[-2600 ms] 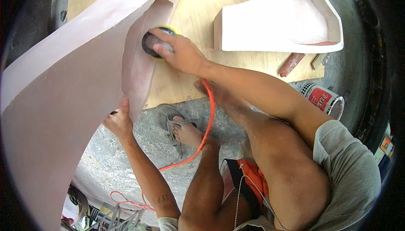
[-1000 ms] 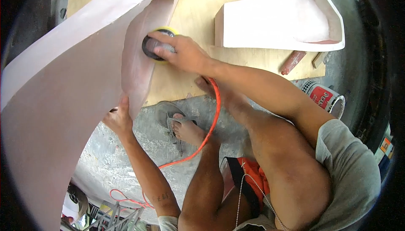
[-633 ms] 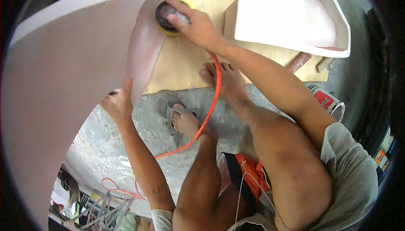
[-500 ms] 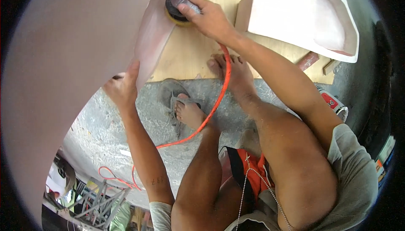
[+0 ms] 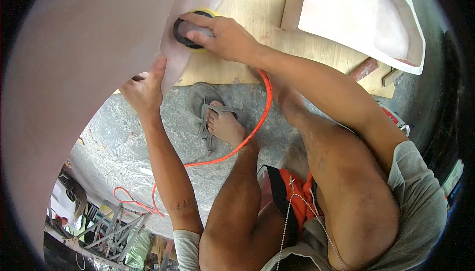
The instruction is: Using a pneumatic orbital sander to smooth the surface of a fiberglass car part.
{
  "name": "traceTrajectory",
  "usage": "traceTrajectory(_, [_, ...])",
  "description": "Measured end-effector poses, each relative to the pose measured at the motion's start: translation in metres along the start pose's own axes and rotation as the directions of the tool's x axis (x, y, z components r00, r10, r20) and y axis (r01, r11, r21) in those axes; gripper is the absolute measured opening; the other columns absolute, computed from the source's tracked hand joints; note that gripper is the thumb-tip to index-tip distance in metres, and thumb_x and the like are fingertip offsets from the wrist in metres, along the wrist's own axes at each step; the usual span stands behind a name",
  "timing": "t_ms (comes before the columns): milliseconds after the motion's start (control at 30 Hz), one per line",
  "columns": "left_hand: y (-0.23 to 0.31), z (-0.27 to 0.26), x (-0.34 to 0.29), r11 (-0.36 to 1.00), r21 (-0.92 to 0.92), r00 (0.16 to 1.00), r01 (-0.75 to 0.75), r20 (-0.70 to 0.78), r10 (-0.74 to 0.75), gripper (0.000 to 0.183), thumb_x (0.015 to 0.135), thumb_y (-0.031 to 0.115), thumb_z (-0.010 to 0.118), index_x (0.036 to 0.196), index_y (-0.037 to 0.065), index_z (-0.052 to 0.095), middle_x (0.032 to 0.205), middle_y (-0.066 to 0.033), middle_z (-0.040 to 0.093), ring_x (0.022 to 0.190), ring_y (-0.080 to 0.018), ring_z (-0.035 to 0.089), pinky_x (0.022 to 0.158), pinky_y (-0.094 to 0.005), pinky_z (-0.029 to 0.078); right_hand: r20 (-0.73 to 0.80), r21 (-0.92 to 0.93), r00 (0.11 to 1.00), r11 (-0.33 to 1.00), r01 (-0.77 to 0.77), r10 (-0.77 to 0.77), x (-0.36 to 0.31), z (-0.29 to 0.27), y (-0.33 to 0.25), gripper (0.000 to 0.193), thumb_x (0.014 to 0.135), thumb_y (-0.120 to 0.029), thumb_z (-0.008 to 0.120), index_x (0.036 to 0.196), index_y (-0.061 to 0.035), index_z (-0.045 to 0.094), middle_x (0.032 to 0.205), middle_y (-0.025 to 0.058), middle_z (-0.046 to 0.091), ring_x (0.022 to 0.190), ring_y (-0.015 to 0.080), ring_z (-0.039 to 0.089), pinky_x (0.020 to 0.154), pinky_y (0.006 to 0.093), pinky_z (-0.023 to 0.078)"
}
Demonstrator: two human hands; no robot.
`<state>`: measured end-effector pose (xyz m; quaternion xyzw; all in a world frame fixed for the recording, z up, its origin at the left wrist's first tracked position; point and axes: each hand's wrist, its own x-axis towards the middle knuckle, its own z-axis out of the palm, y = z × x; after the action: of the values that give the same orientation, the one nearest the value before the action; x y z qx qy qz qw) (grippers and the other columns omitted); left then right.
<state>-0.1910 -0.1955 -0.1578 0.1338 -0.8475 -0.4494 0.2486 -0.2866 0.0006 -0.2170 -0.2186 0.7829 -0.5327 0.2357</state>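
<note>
My right hand (image 5: 230,38) is wrapped over the top of a round palm sander (image 5: 188,27) with a black body and a yellow rim. The sander rests on the pinkish side face of a large, curved, whitish moulded panel (image 5: 94,43) that fills the left of the view. From under my right wrist an orange air hose (image 5: 264,107) loops down and passes behind my left forearm. My left hand (image 5: 144,93) grips the panel's lower edge, thumb up on the face and fingers partly hidden behind it.
Under the work lies a plywood board (image 5: 213,68) on the grey concrete floor (image 5: 123,132). A second white moulded part (image 5: 336,13) stands at the upper right, near a reddish block (image 5: 363,69) and a can (image 5: 393,116). A metal frame (image 5: 116,234) is at lower left.
My right hand and the sander have moved down and left along the panel's side face. My left hand stays on the edge, its thumb slightly higher.
</note>
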Motion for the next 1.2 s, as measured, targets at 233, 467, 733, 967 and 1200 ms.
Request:
traceTrajectory(233, [-0.005, -0.002, -0.002, 1.0, 0.027, 1.0, -0.01, -0.014, 0.01, 0.064, 0.072, 0.025, 0.095, 0.12, -0.002, 0.063, 0.121, -0.0132, 0.061, 0.107, -0.0246, 0.061, 0.095, -0.0374, 0.048, -0.023, 0.086, 0.992, 0.988, 0.125, -0.123, 0.001, 0.019, 0.007, 0.046, 0.1, -0.042, 0.062, 0.141, -0.0211, 0.06, 0.113, 0.0198, 0.073, 0.101, 0.0411, 0.07, 0.091, 0.0476, 0.055])
traceTrajectory(467, [-0.004, -0.001, 0.003, 0.999, 0.0, 0.999, -0.045, 0.007, 0.045, 0.067, 0.071, 0.027, 0.096, 0.122, -0.002, 0.062, 0.122, -0.0128, 0.058, 0.11, -0.0249, 0.059, 0.097, -0.0384, 0.047, -0.065, -0.012, 0.995, 0.997, 0.07, -0.071, 0.003, 0.009, 0.015, 0.049, 0.101, -0.042, 0.061, 0.145, -0.0195, 0.057, 0.127, 0.0139, 0.071, 0.113, 0.0317, 0.069, 0.1, 0.0376, 0.052])
traceTrajectory(733, [0.002, 0.003, 0.002, 0.994, 0.023, 0.994, -0.106, 0.014, 0.105, 0.067, 0.08, 0.028, 0.087, 0.128, -0.004, 0.056, 0.126, -0.0174, 0.059, 0.117, -0.0303, 0.057, 0.105, -0.0425, 0.043, -0.017, 0.034, 0.991, 0.991, 0.13, -0.129, 0.003, 0.02, 0.017, 0.048, 0.099, -0.045, 0.061, 0.141, -0.0229, 0.06, 0.118, 0.0164, 0.072, 0.104, 0.0352, 0.07, 0.094, 0.041, 0.054])
traceTrajectory(967, [-0.005, -0.001, 0.002, 0.995, 0.016, 0.995, -0.097, 0.04, 0.096, 0.066, 0.08, 0.026, 0.086, 0.129, -0.005, 0.055, 0.125, -0.0172, 0.059, 0.116, -0.0294, 0.057, 0.104, -0.0429, 0.043, 0.015, -0.061, 0.985, 0.984, 0.17, -0.169, 0.008, 0.033, 0.019, 0.046, 0.099, -0.05, 0.06, 0.141, -0.031, 0.061, 0.108, 0.0167, 0.075, 0.095, 0.0345, 0.074, 0.089, 0.042, 0.058])
traceTrajectory(1200, [-0.011, 0.002, 0.001, 0.981, -0.179, 0.997, -0.08, -0.015, 0.079, 0.074, 0.074, 0.027, 0.095, 0.129, 0.0, 0.055, 0.126, -0.0113, 0.056, 0.116, -0.0242, 0.056, 0.105, -0.0397, 0.042, 0.089, -0.039, 0.986, 0.988, 0.148, -0.144, 0.006, 0.034, 0.018, 0.048, 0.098, -0.051, 0.061, 0.141, -0.0315, 0.06, 0.109, 0.0158, 0.075, 0.095, 0.034, 0.074, 0.09, 0.0421, 0.058])
